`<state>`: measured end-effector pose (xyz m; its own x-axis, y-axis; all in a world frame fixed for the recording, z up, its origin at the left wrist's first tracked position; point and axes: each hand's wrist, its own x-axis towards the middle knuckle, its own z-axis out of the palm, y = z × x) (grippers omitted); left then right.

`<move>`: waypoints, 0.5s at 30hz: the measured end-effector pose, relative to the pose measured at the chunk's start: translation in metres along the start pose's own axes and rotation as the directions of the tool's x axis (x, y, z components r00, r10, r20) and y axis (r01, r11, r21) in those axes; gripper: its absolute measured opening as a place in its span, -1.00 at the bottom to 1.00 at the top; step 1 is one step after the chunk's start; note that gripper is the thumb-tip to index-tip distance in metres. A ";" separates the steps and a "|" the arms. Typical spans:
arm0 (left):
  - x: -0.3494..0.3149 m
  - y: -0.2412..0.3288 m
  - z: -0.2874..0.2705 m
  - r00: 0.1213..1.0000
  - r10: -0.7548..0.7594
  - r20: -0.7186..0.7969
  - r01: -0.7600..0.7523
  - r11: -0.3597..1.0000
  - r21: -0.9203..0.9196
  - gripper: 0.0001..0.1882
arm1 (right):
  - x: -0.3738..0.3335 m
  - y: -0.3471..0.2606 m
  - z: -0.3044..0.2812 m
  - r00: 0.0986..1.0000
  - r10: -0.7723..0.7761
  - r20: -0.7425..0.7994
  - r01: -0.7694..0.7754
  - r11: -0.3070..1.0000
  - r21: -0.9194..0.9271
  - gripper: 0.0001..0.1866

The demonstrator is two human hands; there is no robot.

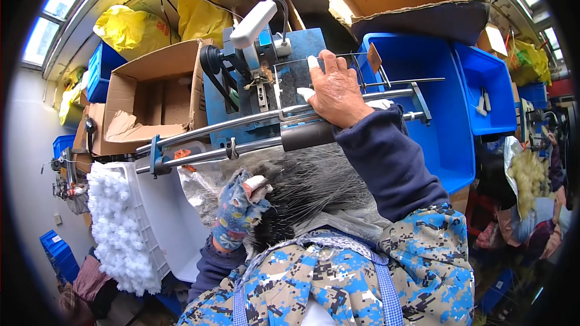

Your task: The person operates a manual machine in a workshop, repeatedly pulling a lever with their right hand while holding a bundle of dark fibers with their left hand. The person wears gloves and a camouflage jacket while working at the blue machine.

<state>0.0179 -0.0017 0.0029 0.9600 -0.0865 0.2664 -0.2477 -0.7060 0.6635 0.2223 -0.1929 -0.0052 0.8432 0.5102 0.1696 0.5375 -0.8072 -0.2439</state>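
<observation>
My right hand [338, 90], with white wraps on the thumb and a finger, lies over the sliding carriage [308, 135] of a blue bench machine [302, 45]. Its thumb and front finger reach forward apart, the others bend down, and the palm bears on the carriage. A thin wire frame passes beneath the fingers. My left hand [241, 205], in a blue patterned glove with wrapped fingertips, is curled at the left of a bundle of thin wires with black bristles [314, 181] across my lap. What its fingers hold is hidden.
Two steel rails [211, 128] cross in front of me. A white crate [160, 217] of fluffy white pieces stands left, near an open cardboard box [154, 99]. Blue bins [444, 151] stand right; one holds small white-handled items. Another person [538, 211] sits at far right.
</observation>
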 end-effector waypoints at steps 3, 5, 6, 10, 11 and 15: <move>0.001 0.007 0.003 0.997 -0.053 -0.053 0.047 0.993 -0.106 -0.75 | 0.001 -0.002 0.001 0.999 0.000 0.046 0.001 0.999 -0.033 -0.40; 0.002 0.010 -0.003 0.996 -0.088 -0.028 0.087 0.995 -0.039 -0.77 | 0.003 -0.008 0.008 1.000 -0.006 0.021 0.005 1.000 0.027 -0.39; 0.001 0.010 -0.006 0.994 -0.108 -0.018 0.108 0.994 -0.005 -0.78 | 0.004 -0.012 0.011 1.000 -0.010 0.008 0.009 0.998 0.058 -0.39; -0.012 0.001 -0.005 0.997 -0.062 -0.052 0.066 0.994 0.088 -0.75 | 0.011 -0.038 0.020 1.000 -0.024 -0.015 0.025 0.998 0.065 -0.35; -0.012 0.002 -0.006 0.998 -0.039 -0.054 0.045 0.993 0.111 -0.75 | 0.013 -0.044 0.022 0.998 -0.043 -0.054 0.047 0.996 0.076 -0.34; -0.002 0.016 -0.009 0.998 -0.022 -0.065 0.026 0.998 0.059 -0.74 | 0.019 -0.065 0.031 0.998 -0.053 -0.044 0.058 0.991 0.120 -0.33</move>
<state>0.0105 -0.0066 0.0196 0.9547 -0.0248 0.2965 -0.2144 -0.7484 0.6276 0.2041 -0.1211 -0.0157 0.8120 0.5390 0.2241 0.5833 -0.7348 -0.3460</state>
